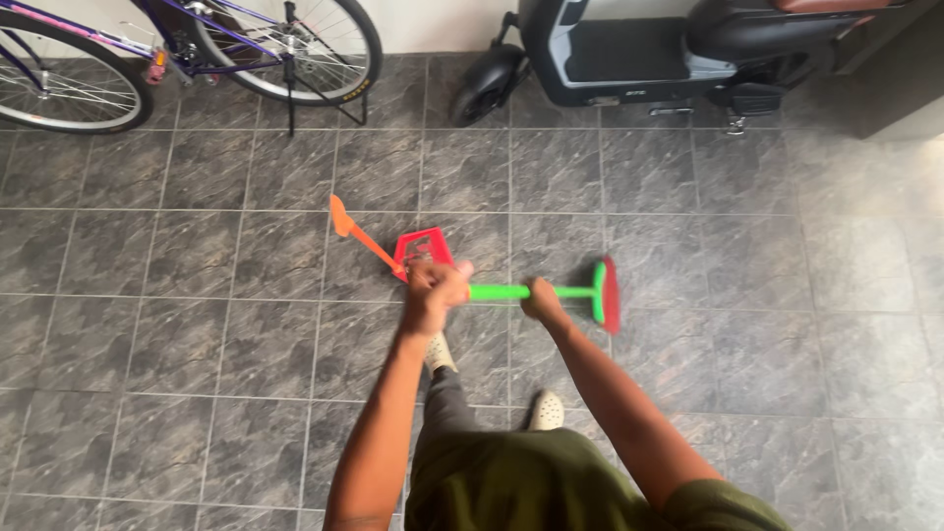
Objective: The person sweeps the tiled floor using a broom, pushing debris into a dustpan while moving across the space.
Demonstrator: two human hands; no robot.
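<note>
The left hand (436, 287) is clenched around the near end of a broom with a bright green plastic handle (531, 292), thumb uppermost. The right hand (542, 300) is wrapped around the same handle further along, just beyond the left hand, so the two fists sit near each other on the shaft. From the right hand the green handle runs on to a green crossbar and a red brush head (611, 295), which lies past that hand's far side over the grey marbled tile floor (197, 344); whether the bristles touch the tiles cannot be told.

Just behind the left hand, partly hidden by its knuckles, is a red plastic dustpan with an orange handle (423, 248). Its orange handle slants away from the left hand, up and outward, ending in a flat orange tip. Whether the left hand also grips the dustpan cannot be told.

Below both hands, two feet in pale clogs (545, 409) stand on the tiles. Far beyond the hands, a purple-framed bicycle (197, 49) is parked on its stand, well apart from a black and grey electric scooter (669, 49) beyond the right hand.
</note>
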